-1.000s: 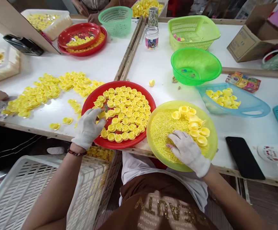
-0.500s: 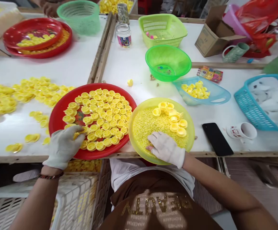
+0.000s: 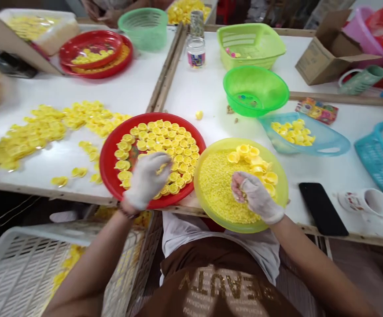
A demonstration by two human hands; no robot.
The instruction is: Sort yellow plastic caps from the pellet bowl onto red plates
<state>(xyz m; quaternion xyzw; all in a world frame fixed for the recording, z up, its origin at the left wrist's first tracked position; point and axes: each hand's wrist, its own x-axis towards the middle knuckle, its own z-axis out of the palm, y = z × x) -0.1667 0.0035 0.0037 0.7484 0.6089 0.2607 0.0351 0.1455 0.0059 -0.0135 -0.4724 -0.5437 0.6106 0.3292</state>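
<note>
My left hand [image 3: 149,179], in a white glove, hovers over the red tray [image 3: 109,178] with its fingers curled towards the thumb. Yellow shows in the gap, but I cannot tell whether it is a held piece or the tray's contents behind. Small round yellow plastic cups [image 3: 178,149] cover much of that tray. My right hand [image 3: 259,198], gloved with bare fingertips, is closed with its palm side turned up above the yellow basin [image 3: 208,211]. Small yellow pellets [image 3: 218,176] fill the basin, and some show in the curled fingers. Larger yellow cups [image 3: 252,154] lie on the pellets.
Loose yellow pieces [image 3: 42,127] lie on the table to the left. Beyond the basin stand a green bowl [image 3: 257,86] and a blue scoop-shaped tray [image 3: 333,141]. A black phone [image 3: 322,209] and a white mug [image 3: 365,201] lie near the right front edge.
My left hand has moved right and up from the tray's left side. My right hand has lifted out of the pellets and turned its palm side up, fingers closed. The view has shifted left.
</note>
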